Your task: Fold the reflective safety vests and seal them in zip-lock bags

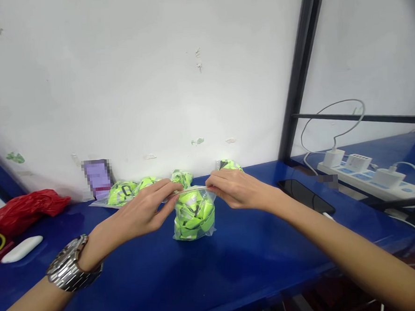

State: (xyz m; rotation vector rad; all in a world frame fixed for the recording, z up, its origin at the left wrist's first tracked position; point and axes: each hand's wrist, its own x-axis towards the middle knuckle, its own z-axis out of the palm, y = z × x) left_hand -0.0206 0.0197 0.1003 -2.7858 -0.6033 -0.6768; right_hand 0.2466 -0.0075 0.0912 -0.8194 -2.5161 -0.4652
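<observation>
A small clear plastic bag stuffed with neon green strips stands on the blue table. My left hand, with a metal watch on its wrist, pinches the left end of the bag's top edge. My right hand pinches the right end of the same edge. Both hands are closed on the bag's top and hold it stretched flat between them.
More bags of neon green strips lie against the white wall behind. A red plastic bag and a white oblong object lie at the left. A dark phone lies at the right, near a power strip with chargers and cables.
</observation>
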